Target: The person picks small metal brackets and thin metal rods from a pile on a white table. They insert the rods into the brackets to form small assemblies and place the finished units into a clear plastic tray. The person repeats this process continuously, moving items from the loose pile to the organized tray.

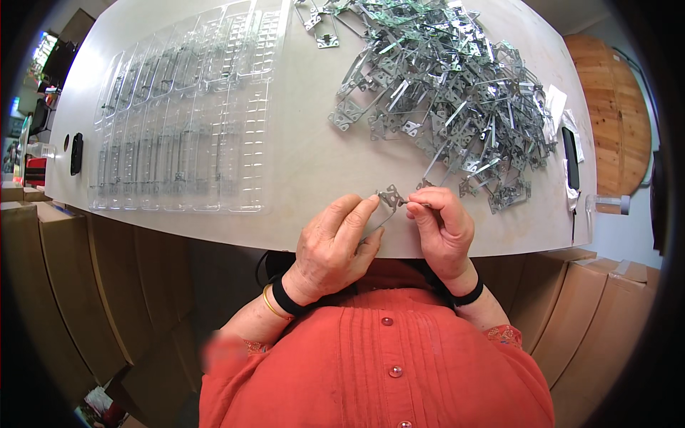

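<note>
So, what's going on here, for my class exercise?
A person's left hand and right hand hold a small metal part in their fingertips, by the near edge of a pale table. A tangled heap of metal parts lies ahead to the right; a clear plastic tray with metal parts showing lies to the left.

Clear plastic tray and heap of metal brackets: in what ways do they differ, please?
The clear plastic tray is see-through; the heap of metal brackets is silvery grey. The tray holds grey pieces in rows; the heap lies jumbled. The tray lies left, the heap right. Both rest on the pale table.
</note>
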The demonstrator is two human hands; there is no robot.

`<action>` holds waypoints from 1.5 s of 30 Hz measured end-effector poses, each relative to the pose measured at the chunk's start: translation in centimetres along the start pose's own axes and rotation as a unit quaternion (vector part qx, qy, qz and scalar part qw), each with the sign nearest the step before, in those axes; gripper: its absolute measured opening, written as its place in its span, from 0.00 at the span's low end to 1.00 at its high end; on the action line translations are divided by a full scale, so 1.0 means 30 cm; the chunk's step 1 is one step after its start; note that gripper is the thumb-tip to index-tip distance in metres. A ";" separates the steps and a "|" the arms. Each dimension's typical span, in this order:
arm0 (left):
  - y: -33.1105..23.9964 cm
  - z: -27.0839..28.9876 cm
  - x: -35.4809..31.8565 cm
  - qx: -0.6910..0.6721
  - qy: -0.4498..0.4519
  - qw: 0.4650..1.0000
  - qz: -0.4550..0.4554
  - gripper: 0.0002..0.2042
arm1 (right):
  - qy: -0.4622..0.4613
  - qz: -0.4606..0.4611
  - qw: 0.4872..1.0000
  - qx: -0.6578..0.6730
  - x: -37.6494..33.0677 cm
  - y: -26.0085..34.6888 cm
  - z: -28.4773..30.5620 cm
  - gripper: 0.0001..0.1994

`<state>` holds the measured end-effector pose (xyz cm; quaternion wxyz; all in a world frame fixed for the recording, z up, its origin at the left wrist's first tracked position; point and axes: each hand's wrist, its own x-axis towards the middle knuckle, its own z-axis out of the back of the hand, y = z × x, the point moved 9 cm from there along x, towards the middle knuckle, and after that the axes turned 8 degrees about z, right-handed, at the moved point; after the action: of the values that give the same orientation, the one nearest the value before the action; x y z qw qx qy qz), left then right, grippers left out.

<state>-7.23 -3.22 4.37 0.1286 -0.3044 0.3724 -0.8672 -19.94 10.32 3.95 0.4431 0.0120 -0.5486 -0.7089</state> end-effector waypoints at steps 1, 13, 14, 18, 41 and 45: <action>0.001 -0.001 0.000 0.000 0.000 1.000 0.000 0.27 | -0.002 0.002 1.000 -0.003 -0.002 -0.003 0.002 0.06; -0.016 -0.002 0.005 -0.007 0.029 0.999 -0.025 0.26 | -0.031 -0.001 1.000 0.007 -0.005 0.004 0.025 0.06; -0.021 -0.001 0.007 -0.014 0.021 0.999 -0.034 0.26 | -0.025 0.009 1.000 0.003 -0.001 0.011 0.021 0.07; -0.019 -0.009 -0.004 -0.003 0.038 0.999 -0.031 0.25 | -0.009 0.042 0.999 -0.018 0.016 0.031 0.013 0.07; -0.020 -0.002 0.005 -0.016 0.031 0.999 -0.034 0.27 | 0.003 0.075 0.995 -0.061 0.031 0.054 -0.001 0.08; -0.019 -0.003 0.006 -0.017 0.032 0.999 -0.032 0.27 | 0.000 0.060 0.997 -0.053 0.027 0.043 0.000 0.08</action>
<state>-7.42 -2.86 4.82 0.0837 -0.2906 0.3808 -0.8738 -19.63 9.80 5.35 0.4846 -0.0446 -0.5105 -0.7089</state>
